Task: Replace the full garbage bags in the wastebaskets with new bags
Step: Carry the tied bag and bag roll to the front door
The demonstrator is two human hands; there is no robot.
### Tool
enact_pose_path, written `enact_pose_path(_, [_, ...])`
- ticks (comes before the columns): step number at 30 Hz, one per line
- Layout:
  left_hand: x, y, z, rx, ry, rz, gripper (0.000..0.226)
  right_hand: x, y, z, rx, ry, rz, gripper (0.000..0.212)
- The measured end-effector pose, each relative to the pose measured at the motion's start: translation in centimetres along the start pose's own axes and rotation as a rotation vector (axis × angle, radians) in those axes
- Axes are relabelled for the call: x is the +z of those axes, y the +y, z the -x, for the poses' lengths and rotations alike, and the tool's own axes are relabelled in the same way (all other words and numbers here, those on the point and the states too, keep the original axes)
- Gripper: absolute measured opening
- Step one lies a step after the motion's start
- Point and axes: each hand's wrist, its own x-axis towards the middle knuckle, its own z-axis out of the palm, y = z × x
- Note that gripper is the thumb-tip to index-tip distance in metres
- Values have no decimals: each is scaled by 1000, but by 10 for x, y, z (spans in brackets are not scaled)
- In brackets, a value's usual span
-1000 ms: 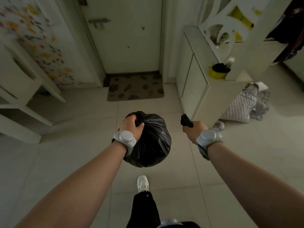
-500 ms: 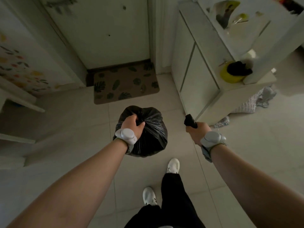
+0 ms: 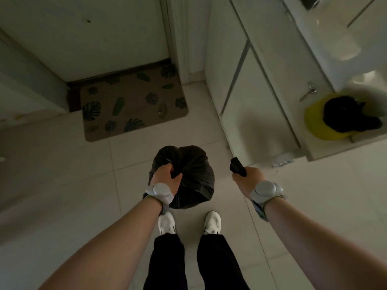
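One full black garbage bag [image 3: 193, 176] hangs from the left hand [image 3: 166, 177], which grips its gathered neck, just ahead of two white shoes [image 3: 213, 222]. The right hand [image 3: 249, 180] is fisted round one small black roll [image 3: 236, 167], mostly hidden in the fist, so what it is stays unclear. One leaf-patterned doormat [image 3: 134, 105] lies at the door. On the white cabinet [image 3: 251, 105], one yellow dish [image 3: 320, 127] holds something black, blurred.
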Motion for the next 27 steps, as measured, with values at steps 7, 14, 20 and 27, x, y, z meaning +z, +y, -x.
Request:
enact_pose_path(7, [76, -20, -137, 43, -113, -51, 24, 59, 7, -125, 50, 2, -22, 33])
enact_pose_path(14, [156, -34, -246, 115, -144, -70, 22, 120, 35, -228, 96, 53, -105, 31])
enact_pose_path(20, [216, -37, -307, 163, -139, -100, 26, 150, 61, -288, 113, 53, -119, 32])
enact_pose_path(27, [259, -57, -333, 150, -248, -106, 37, 170, 83, -321, 120, 79, -135, 33])
